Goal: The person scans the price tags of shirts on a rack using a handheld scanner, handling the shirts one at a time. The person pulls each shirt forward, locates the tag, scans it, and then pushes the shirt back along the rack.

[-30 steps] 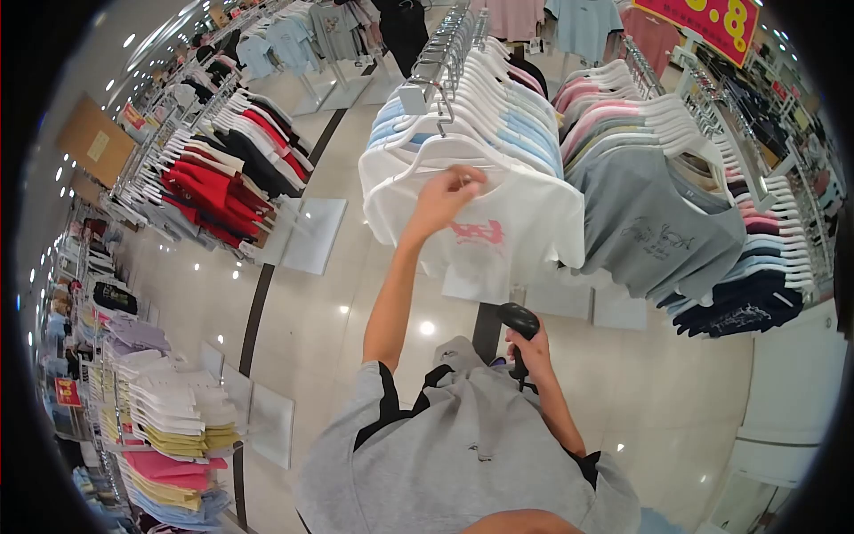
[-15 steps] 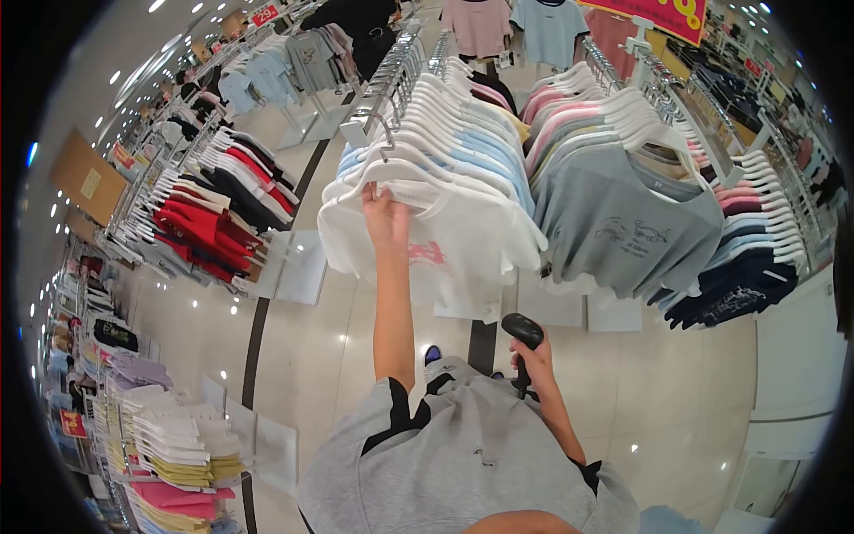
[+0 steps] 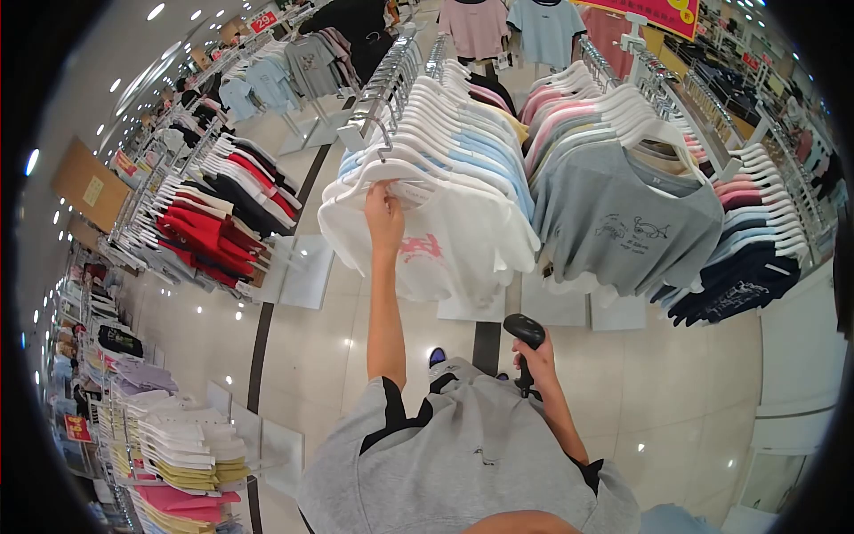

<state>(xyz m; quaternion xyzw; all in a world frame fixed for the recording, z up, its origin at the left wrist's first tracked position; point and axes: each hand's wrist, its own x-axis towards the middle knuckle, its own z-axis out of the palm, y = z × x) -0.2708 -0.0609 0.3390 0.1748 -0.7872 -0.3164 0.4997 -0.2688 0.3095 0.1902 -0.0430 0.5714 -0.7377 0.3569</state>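
My left hand [image 3: 384,214] is at the neckline of a white T-shirt [image 3: 471,236] with a pink print, the front one on its rack. Its fingers are pinched at the collar, just below the white hanger [image 3: 405,172]. The fingertips partly hide what they grip. Low in front of my body, my right hand [image 3: 541,363] is wrapped round the handle of a black handheld barcode scanner [image 3: 524,330]. The scanner's head tilts up toward the shirts, apart from them.
A grey printed T-shirt [image 3: 627,222] hangs at the front of the neighbouring rack. Navy shirts [image 3: 734,289] hang farther right. Red clothes [image 3: 200,236] and yellow-and-white garments [image 3: 182,449] fill racks on the left. White base plates [image 3: 307,271] stand on the tiled floor.
My left hand has moved slightly right along the collar, and the shirt's front has shifted so more of the pink print shows. The scanner stays in my right hand, nearly unmoved.
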